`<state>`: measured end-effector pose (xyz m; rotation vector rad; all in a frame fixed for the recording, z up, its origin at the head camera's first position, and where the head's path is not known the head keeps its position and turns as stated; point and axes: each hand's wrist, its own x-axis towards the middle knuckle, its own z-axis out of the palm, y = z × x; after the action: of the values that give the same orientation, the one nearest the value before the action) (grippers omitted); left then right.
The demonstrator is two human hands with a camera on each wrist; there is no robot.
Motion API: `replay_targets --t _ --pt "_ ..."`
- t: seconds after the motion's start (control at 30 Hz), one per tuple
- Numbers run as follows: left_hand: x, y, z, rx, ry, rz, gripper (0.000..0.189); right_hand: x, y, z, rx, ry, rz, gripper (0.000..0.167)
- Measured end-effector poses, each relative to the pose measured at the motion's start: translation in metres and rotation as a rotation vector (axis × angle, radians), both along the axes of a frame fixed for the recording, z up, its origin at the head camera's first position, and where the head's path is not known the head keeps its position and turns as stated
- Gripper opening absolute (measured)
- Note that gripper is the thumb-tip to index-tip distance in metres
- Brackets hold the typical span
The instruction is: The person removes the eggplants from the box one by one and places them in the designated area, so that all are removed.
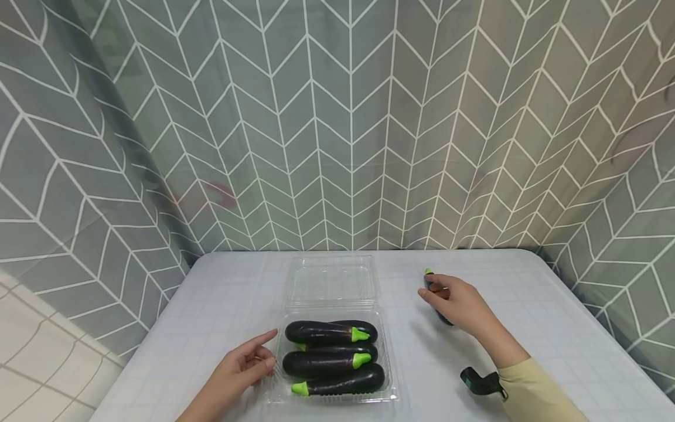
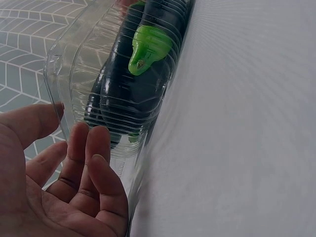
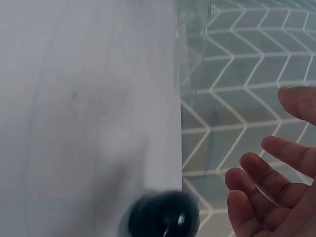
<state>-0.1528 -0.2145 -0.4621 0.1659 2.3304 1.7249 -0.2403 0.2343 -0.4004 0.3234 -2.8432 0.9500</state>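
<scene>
Several dark purple eggplants (image 1: pixel 345 381) with green stem ends lie in a clear plastic clamshell box (image 1: pixel 390 375), its lid (image 1: pixel 332 281) folded back. Beside the box's left wall is my left hand (image 1: pixel 239 369), fingers loosely bent. In the left wrist view its thumb (image 2: pixel 37 123) meets the clear rim, and the other fingertips lie close to the ribbed wall. To the right, a single eggplant (image 3: pixel 165 215) lies on the table, partly hidden in the head view behind my right hand (image 1: pixel 456 302). That hand hovers over it, fingers apart and nothing between them.
A white cloth-covered table (image 1: pixel 242 281) carries everything. Grey chevron-patterned curtains (image 1: pixel 348 129) stand behind it and at both sides. A black wrist-worn device (image 1: pixel 481 382) juts out by the right sleeve (image 1: pixel 538 390).
</scene>
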Motion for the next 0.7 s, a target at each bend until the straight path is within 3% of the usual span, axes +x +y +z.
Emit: replay_targets --t 0.43,0.7 --pt "0.0 0.001 -0.001 -0.008 0.011 0.011 0.06 0.006 -0.048 0.006 -0.057 0.016 0.154 0.047" --pt "0.0 0.0 -0.002 -0.003 0.025 0.0 0.059 0.007 -0.075 0.003 -0.095 0.049 0.322 0.045"
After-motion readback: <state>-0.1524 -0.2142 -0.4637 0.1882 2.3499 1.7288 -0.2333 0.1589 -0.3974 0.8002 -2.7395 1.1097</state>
